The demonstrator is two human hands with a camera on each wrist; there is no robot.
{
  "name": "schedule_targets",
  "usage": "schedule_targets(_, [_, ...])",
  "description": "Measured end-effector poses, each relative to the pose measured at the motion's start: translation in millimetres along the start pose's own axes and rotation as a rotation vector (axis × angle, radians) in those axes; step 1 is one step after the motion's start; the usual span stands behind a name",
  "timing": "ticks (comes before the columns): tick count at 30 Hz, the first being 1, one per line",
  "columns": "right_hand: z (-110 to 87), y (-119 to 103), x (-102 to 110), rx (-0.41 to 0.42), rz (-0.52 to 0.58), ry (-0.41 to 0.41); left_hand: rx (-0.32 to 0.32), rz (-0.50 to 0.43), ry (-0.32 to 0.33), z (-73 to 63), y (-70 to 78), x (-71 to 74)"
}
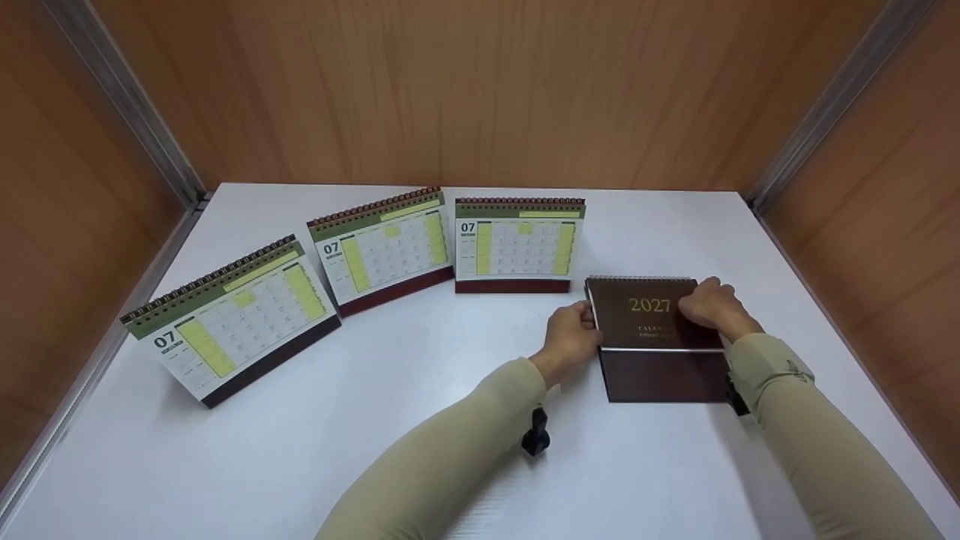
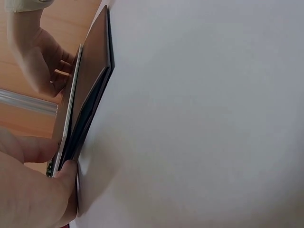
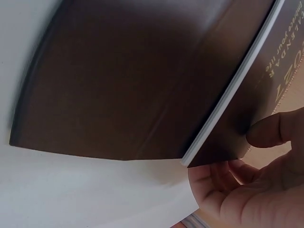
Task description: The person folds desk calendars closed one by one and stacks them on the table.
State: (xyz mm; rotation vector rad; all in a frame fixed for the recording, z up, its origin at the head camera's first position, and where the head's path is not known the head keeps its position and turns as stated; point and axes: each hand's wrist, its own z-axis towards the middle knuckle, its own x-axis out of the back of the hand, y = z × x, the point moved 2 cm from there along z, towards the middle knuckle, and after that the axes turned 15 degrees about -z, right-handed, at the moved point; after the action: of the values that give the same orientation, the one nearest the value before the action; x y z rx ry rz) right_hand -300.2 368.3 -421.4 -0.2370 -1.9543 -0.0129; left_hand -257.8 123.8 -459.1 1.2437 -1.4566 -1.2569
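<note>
A dark brown 2027 desk calendar (image 1: 626,322) lies low at the right of the table, its spiral binding along the far edge. Its brown base flap (image 1: 660,379) spreads toward me below the white page edges. My left hand (image 1: 571,337) holds the calendar's left edge, and the left wrist view shows its thumb and a finger pinching the pages there. On the right side, my right hand (image 1: 716,306) grips the upper corner. Its thumb (image 3: 266,132) presses on the cover while the other fingers curl underneath, partly hidden.
Three spiral desk calendars stand open at month 07: one at the left (image 1: 240,322), a second (image 1: 382,251) behind it, a third (image 1: 517,247) at back centre. They stand on a white table (image 1: 360,427). Wooden panels (image 1: 480,90) enclose the back and sides.
</note>
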Motion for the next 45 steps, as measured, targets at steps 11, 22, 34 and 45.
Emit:
schedule_targets(11, [2.8, -0.6, -3.0, 0.009, -0.035, 0.016, 0.007, -0.012, -0.013, -1.2, 0.9, -3.7])
schedule_targets(22, [1.7, -2.9, -7.3, -0.015, -0.064, 0.007, 0.027, -0.017, -0.041, -0.4, 0.8, -2.4])
schedule_targets(34, [-2.1, -5.3, -6.8, -0.015, -0.052, 0.079, 0.083, -0.014, -0.057, -4.1, 4.5, 15.2])
schedule_targets(45, [-15.0, -31.5, 27.7, 0.173, -0.035, 0.183, 0.059, 0.027, -0.077, -14.0, 21.6, 68.2])
